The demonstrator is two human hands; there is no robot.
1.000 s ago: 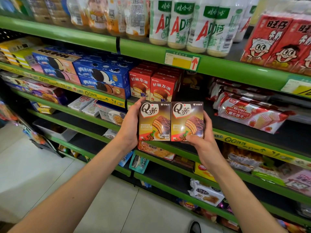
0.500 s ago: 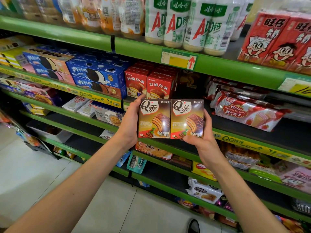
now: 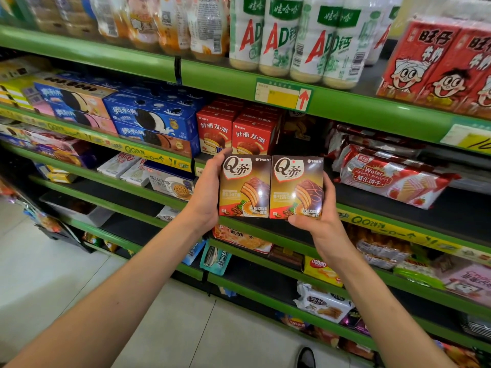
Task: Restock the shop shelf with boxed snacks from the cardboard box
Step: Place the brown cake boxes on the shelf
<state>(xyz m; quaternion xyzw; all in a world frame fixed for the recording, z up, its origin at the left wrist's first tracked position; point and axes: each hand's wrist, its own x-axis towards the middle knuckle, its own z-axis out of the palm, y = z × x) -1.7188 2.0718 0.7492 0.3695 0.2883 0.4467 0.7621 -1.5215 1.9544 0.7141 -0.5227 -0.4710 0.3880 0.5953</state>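
From the head camera, I am holding two brown snack boxes side by side, their edges touching, upright with their fronts facing me. My left hand (image 3: 210,193) is cupping the outer side of the left brown box (image 3: 244,185), thumb at its upper corner and the fingers wrapping behind it out of sight. My right hand (image 3: 316,221) is gripping the right brown box (image 3: 296,186) from its outer side and lower corner, thumb lying across the bottom of the front, fingers curling round the far edge.

Taking the pair of boxes as my landmark: they are hovering in front of the green shelf edge (image 3: 265,229), which is running just behind their bottom edges. Directly behind and above them, the red pie boxes (image 3: 233,134) are standing in rows on the shelf. To the left of those, the blue cookie boxes (image 3: 152,120) are sitting stacked. To the right of my boxes, a red wafer packet (image 3: 390,179) is lying on the dark shelf board, well apart from my right hand. Above everything, white drink bottles (image 3: 292,38) are lining the top shelf.
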